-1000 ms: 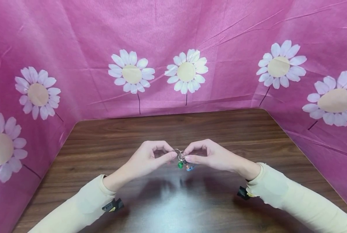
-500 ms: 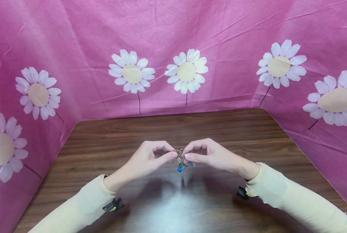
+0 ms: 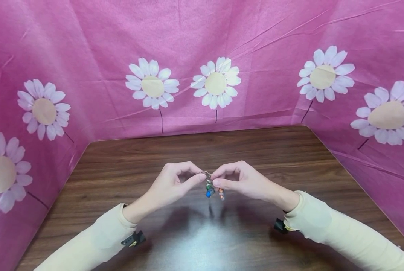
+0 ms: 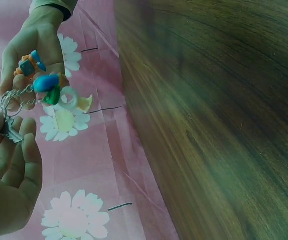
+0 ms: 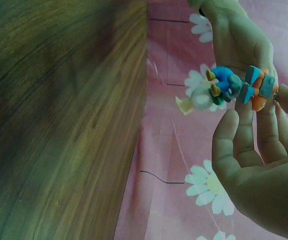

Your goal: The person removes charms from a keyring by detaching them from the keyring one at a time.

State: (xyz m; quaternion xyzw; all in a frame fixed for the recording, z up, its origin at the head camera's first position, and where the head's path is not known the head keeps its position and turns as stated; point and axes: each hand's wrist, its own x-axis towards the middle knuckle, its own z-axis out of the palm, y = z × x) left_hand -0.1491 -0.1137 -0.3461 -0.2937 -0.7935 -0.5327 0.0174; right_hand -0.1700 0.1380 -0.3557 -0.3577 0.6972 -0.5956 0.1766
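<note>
Keyring point(image 3: 208, 177) is held up above the table between the fingertips of two hands, in front of the person. At the left, a pale sleeve point(image 3: 101, 237) is seen, with a black device point(image 3: 134, 239) worn at its cuff. From it the left hand point(image 3: 176, 182) is extended, and the left side of the metal rings is gripped between its thumb and forefinger. In the left wrist view, a silver key point(image 4: 15, 134) is seen at the tip of that thumb, against the curled fingers. Below the rings, between the hands, a blue charm point(image 3: 208, 194) and a green charm point(image 4: 52, 96) are suspended on chains, with a pale ring-shaped piece point(image 4: 69, 99) beside them. Farther right, just under the right fingertips, an orange-and-blue figure point(image 4: 29, 66) is hung. By the right hand point(image 3: 244, 180) a small metal part is pinched between thumb and forefinger; which link is held cannot be made out. At the far right, the other sleeve point(image 3: 340, 226) is seen. The brown wood-grain table point(image 3: 147, 150) is bordered left, far and right by a pink curtain point(image 3: 256, 26) printed with white daisies point(image 3: 216, 83).
</note>
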